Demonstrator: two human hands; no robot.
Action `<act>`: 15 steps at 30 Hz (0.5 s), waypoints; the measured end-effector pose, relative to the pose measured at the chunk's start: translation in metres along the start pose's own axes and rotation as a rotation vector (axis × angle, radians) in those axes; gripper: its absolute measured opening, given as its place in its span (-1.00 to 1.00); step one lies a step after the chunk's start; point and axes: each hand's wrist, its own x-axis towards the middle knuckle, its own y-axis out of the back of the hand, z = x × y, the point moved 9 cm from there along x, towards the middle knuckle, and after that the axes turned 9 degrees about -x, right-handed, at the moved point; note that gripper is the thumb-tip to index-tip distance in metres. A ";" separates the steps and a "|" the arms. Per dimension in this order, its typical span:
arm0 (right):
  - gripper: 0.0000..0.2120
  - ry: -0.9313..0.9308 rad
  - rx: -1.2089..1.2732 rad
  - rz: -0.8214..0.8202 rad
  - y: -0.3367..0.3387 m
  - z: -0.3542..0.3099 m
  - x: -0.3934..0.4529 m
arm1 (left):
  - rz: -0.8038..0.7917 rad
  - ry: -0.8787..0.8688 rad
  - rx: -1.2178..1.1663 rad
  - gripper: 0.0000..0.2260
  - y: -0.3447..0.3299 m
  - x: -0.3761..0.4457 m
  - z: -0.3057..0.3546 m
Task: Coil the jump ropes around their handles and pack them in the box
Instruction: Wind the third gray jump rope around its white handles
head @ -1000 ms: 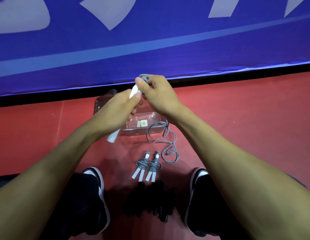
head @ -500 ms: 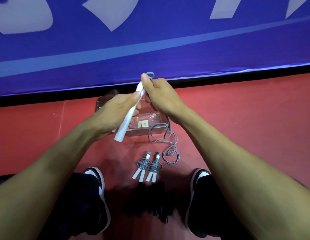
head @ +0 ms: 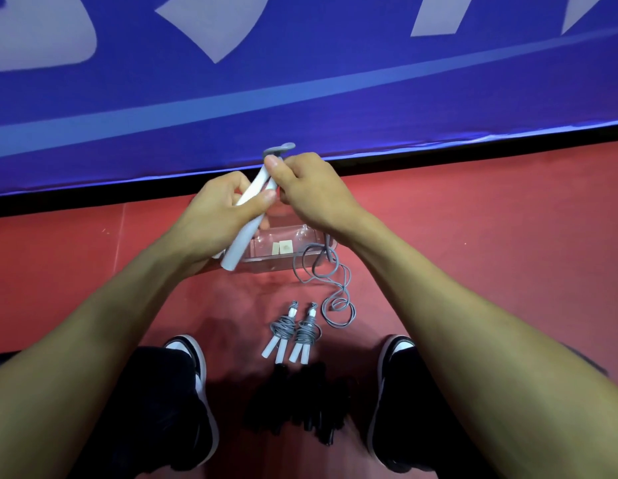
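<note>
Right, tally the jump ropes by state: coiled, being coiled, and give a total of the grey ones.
Coiled ropes on the floor: 2
Rope in the hands, cord loose: 1
Total grey ropes: 3
The dark pile nearer the shoes is too blurred to count.

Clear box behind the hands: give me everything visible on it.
The clear box looks like transparent plastic, rectangular, open-topped, sitting on the red floor just before the blue banner. Two small pale squares show at its front wall. The hands hide its far part. Loose grey rope lies against its right corner.
</note>
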 end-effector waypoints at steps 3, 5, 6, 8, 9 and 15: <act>-0.55 0.032 0.013 0.031 0.001 0.002 0.001 | -0.093 0.111 -0.096 -0.60 -0.010 -0.004 -0.002; -0.57 0.064 0.030 0.038 0.000 -0.001 0.001 | -0.107 0.175 -0.127 -0.43 -0.010 -0.005 -0.006; -0.58 0.079 0.039 0.044 0.000 -0.003 0.001 | -0.103 0.196 -0.150 -0.40 -0.008 -0.005 -0.008; -0.59 0.092 0.063 0.068 0.002 -0.006 0.000 | -0.101 0.207 -0.199 -0.42 -0.005 -0.003 -0.012; -0.58 0.085 0.071 0.078 0.003 -0.005 0.000 | -0.094 0.200 -0.199 -0.45 -0.003 -0.002 -0.013; -0.47 0.016 0.048 0.018 0.000 -0.001 -0.002 | 0.007 0.057 0.010 -0.54 0.003 -0.001 -0.005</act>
